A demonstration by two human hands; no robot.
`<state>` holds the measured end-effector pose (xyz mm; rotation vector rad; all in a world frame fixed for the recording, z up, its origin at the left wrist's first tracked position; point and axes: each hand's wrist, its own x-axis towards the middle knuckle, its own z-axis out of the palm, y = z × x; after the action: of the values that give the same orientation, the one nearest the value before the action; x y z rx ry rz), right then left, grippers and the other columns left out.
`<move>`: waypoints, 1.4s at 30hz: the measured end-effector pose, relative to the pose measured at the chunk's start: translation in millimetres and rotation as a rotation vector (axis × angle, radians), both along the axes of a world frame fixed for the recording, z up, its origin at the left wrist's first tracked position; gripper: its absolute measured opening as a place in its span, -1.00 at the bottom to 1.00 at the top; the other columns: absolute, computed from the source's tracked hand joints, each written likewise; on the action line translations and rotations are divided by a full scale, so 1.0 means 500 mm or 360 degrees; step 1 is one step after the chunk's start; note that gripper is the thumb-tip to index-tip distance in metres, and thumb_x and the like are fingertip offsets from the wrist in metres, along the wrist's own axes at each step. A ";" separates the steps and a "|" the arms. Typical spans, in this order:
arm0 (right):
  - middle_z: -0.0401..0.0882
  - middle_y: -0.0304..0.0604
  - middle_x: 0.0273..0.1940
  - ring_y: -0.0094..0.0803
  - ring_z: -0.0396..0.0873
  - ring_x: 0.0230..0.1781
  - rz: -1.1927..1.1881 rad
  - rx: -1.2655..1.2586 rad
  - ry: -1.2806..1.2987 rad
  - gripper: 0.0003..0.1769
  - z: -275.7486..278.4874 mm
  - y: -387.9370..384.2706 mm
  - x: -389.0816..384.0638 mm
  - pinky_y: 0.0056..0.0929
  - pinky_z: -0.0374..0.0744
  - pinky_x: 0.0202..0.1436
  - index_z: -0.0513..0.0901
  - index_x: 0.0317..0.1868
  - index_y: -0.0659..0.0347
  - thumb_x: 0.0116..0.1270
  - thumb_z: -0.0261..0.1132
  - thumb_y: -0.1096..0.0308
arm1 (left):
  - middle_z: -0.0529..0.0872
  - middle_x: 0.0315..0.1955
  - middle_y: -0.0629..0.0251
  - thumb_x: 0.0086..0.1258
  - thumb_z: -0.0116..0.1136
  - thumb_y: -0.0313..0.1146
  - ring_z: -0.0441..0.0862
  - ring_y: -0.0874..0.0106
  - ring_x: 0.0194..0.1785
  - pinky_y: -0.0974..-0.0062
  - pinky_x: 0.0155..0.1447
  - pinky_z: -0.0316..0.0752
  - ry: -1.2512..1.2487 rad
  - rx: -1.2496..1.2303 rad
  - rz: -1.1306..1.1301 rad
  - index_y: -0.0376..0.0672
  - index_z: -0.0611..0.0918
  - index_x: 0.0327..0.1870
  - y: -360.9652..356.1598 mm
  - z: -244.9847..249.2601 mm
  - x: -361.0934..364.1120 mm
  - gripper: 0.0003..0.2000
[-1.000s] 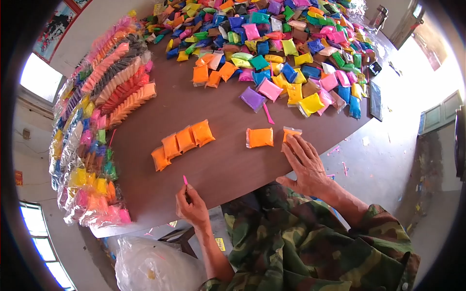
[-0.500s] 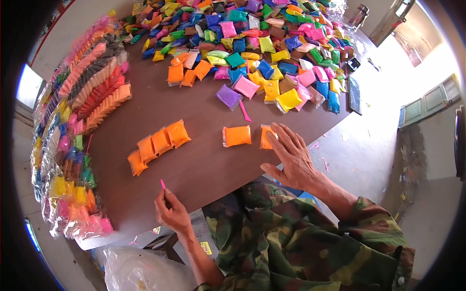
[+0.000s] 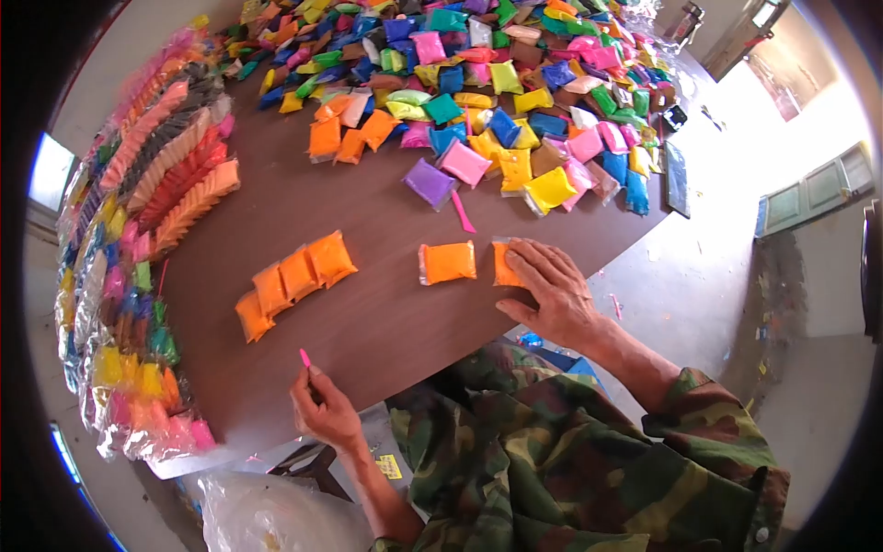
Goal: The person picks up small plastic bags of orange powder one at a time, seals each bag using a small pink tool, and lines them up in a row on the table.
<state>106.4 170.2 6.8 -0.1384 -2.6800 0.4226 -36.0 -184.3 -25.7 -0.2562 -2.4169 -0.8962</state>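
Observation:
My left hand (image 3: 326, 411) is closed at the near edge of the table, pinching a small pink plastic stick (image 3: 305, 358) whose tip points up and away. My right hand (image 3: 555, 293) lies flat with its fingers over an orange packet (image 3: 502, 265), hiding that packet's right part. Just left of it, a second orange packet (image 3: 449, 262) lies flat and apart. Farther left, several orange packets (image 3: 297, 273) overlap in a slanting row, beyond my left hand.
A big heap of coloured packets (image 3: 504, 78) covers the table's far side. Rows of packets and clear bags (image 3: 179, 207) line the left edge. A purple packet (image 3: 430, 183), another pink stick (image 3: 463, 213) and a dark phone-like slab (image 3: 677, 179) lie on the brown table (image 3: 368, 322).
My right hand's fingers have come down and closer together over the orange packet. My left hand has shifted slightly toward me with the pink stick. The packets keep their arrangement.

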 end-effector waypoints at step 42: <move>0.70 -0.06 0.35 -0.09 0.70 0.40 0.0481 -0.0260 0.0184 -0.46 -0.008 -0.176 -0.043 -0.03 0.65 0.47 0.68 0.22 0.15 0.29 0.66 0.26 | 0.84 -0.26 0.14 0.56 0.44 -0.43 0.83 0.01 -0.25 0.15 -0.20 0.70 -0.0350 -0.0480 -0.0954 -0.11 0.80 -0.05 0.166 0.100 0.040 -0.94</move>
<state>84.8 82.4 2.7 0.2403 -2.5550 0.7200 -15.9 -101.3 24.4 -1.0900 -2.7245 -0.8234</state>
